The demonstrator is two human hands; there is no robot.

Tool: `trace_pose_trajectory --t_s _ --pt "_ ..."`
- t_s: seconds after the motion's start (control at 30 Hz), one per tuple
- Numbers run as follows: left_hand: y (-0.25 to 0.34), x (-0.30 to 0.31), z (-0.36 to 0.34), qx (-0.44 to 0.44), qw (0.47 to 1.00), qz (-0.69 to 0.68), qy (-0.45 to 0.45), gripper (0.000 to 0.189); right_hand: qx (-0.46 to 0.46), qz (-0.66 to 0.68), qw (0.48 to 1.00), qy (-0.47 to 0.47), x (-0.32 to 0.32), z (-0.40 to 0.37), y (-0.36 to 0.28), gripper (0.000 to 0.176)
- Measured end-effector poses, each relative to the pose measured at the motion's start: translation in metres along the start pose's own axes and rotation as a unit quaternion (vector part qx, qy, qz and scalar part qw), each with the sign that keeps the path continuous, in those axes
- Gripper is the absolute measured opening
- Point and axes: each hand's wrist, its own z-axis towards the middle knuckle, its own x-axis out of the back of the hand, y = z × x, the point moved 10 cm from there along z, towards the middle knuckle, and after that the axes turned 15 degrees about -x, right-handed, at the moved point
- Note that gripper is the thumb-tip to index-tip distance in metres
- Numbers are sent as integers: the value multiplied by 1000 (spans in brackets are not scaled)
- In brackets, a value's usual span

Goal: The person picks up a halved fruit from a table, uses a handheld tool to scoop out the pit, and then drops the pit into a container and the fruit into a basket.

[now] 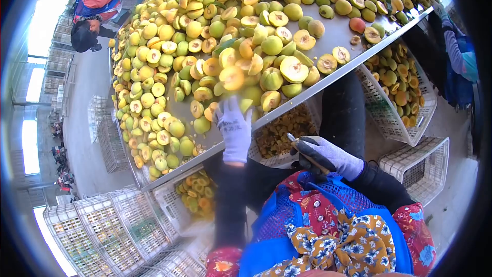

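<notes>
My left hand (234,131), in a pale lavender glove with dark writing on its back, reaches over the metal table's near edge to the heap of peaches (200,92). Its thumb stands apart from its fingers, and the fingertips meet the fruit, blurred. Just beyond them, a few peaches (231,77) are smeared by motion. Many are cut in half, some with the brown pit showing, like the half peach (294,70). Closed in front of my body, my right hand (330,156), in a lavender glove with dark fingers, grips a small knife (291,137) with a metal tip pointing up-left.
The table's metal rim (328,83) runs diagonally before me. Below it stand a crate of scraps (284,136), a crate of peaches (402,84) and an overturned crate (423,172). Stacked crates (110,220) stand at lower left. Co-workers (97,5) (458,56) flank the table.
</notes>
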Motion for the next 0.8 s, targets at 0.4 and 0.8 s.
trace_pose_trajectory --t_s 0.4,0.8 --pt "42 -38 -67 178 732 -650 96 45 304 -421 807 283 -30 -28 -54 32" --pt "60 -33 -83 193 810 -525 178 41 365 -416 802 226 -48 -20 -41 28"
